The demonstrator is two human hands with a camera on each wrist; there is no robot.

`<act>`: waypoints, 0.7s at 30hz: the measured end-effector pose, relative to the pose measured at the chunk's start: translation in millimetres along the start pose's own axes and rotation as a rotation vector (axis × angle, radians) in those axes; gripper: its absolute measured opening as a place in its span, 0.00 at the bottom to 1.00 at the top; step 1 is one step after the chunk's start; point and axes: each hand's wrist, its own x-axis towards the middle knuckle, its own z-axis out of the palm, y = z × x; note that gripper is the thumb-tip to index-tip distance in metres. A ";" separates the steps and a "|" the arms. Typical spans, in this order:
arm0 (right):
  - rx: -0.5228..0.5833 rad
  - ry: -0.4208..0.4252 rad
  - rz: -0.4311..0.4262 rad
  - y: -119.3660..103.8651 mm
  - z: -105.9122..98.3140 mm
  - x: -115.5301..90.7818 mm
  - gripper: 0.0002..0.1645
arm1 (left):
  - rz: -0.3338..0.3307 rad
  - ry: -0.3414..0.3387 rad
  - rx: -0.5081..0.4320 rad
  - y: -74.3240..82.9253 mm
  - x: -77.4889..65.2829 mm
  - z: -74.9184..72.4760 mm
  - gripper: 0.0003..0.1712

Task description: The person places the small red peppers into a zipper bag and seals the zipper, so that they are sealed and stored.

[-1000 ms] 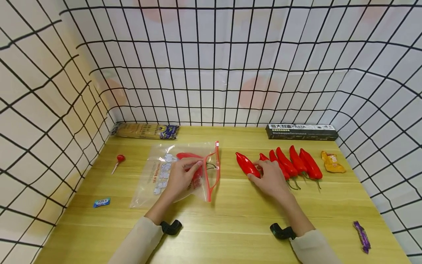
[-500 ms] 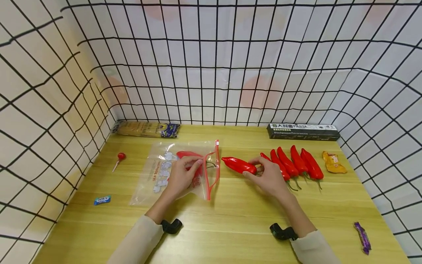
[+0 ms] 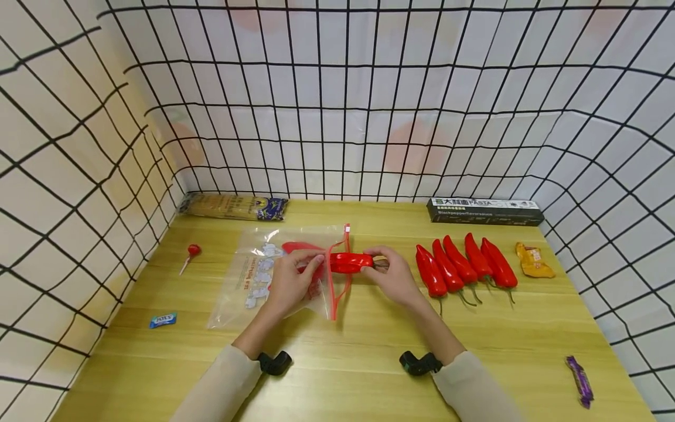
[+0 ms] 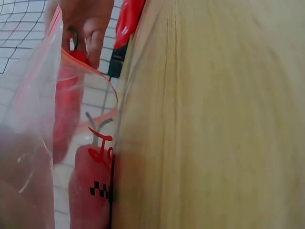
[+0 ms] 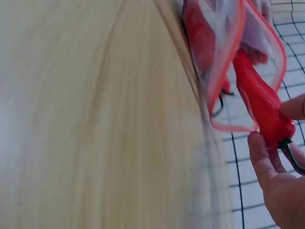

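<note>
A clear zip bag [image 3: 232,299] with a red zipper edge [image 3: 334,302] lies on the table, its mouth facing right. My left hand [image 3: 289,280] pinches the bag's upper layer near the mouth, which gapes open. Between the fingertips and thumb of my right hand [image 3: 396,280] is a red chili pepper [image 3: 350,262], held by its stem end. Its tip points left into the bag, as the right wrist view shows with the pepper [image 5: 259,98] passing through the red rim. Other red peppers [image 4: 88,183] lie inside, seen through the plastic in the left wrist view.
Several red peppers [image 3: 457,262] lie in a row to the right. A noodle packet [image 3: 232,208] and a pasta box [image 3: 484,211] stand along the back. Candies lie around: a lollipop [image 3: 193,251], a blue one [image 3: 163,320], a yellow packet [image 3: 534,260], a purple one [image 3: 580,381].
My right hand has picked up the leftmost pepper, turned it to point left and carried it left into the bag's mouth. The left hand and bag have stayed in place.
</note>
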 end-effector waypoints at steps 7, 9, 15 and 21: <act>0.035 0.066 0.064 -2.6 27.7 11.1 0.23 | 0.007 0.006 -0.004 3.9 1.9 1.1 0.09; 0.063 0.077 0.068 -4.0 32.9 13.4 0.22 | 0.001 0.006 -0.006 5.5 2.3 1.0 0.10; 0.155 0.032 0.078 -7.7 38.4 15.4 0.22 | -0.015 -0.001 0.003 5.7 2.0 0.7 0.12; 0.226 0.025 0.048 -4.0 21.4 1.3 0.27 | -0.041 0.006 -0.014 1.2 1.0 2.3 0.10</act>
